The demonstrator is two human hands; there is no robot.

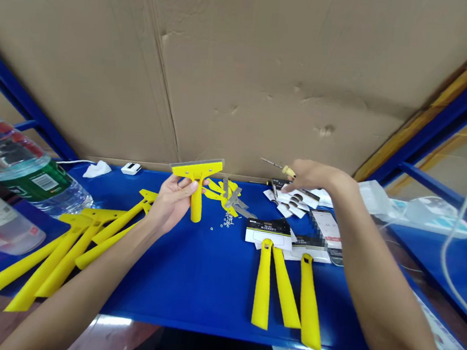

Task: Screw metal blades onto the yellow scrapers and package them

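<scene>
My left hand (174, 199) is closed around the short neck of a yellow scraper (200, 174), its wide head up and two screws showing in it. In my right hand (315, 176) is a screwdriver (288, 171) with a pale yellow handle, its thin shaft pointing left. That hand is over a heap of small white and dark packets (293, 204). Between the hands lie loose yellow scraper head pieces (215, 188), grey metal blades (233, 197) and several tiny metal nuts or washers (228, 219).
Several yellow scrapers (97, 221) lie on the blue table (200, 283) at left, beside a water bottle (43, 176) and a clear plastic jug (4, 222). Three yellow handles (262, 290) with printed cards (269, 232) lie at right, near a phone (328, 231). Cardboard (245, 75) stands behind.
</scene>
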